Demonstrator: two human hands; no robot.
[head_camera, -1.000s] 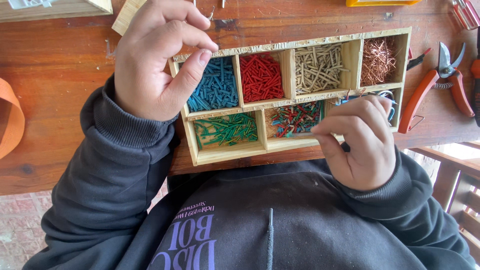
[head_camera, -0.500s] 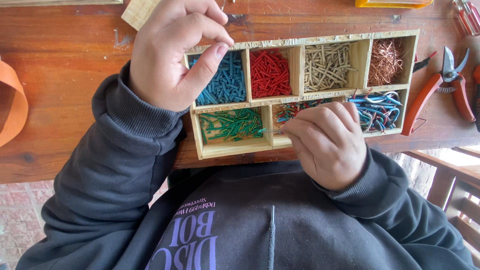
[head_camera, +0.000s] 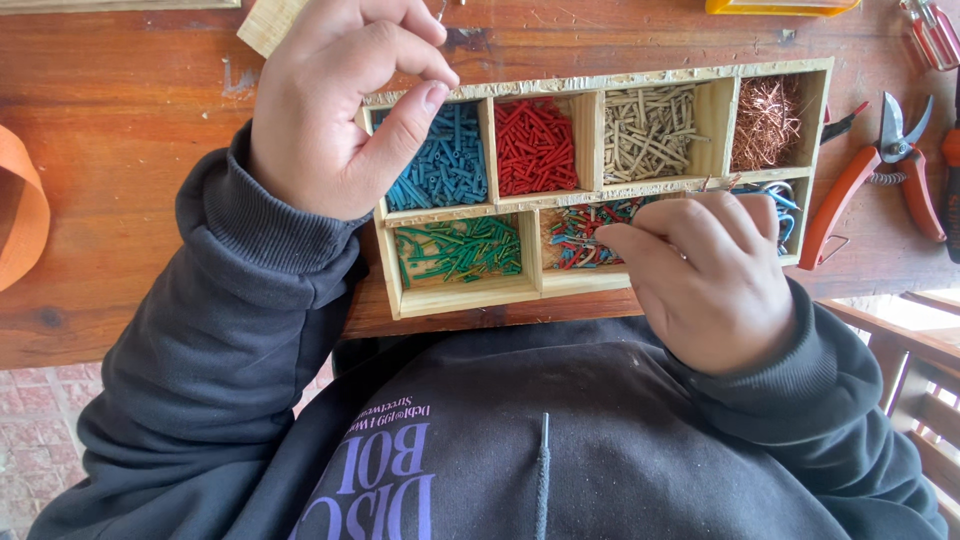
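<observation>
- The left hand is pinched shut, thumb against fingertips; what is gripped cannot be told.
- The right hand is curled closed; its contents are hidden.
- A wooden compartment tray of coloured pieces is set between and beneath both hands.
- Orange-handled pliers lie beyond the right hand.

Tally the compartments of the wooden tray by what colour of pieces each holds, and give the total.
Wooden tray compartments by contents:
Blue pieces: 1
Red pieces: 1
Beige pieces: 1
Copper wire tangle: 1
Green pieces: 1
Mixed-colour pieces: 1
Partly hidden behind the right hand, blue wire loops showing: 1
Total: 7 compartments
</observation>
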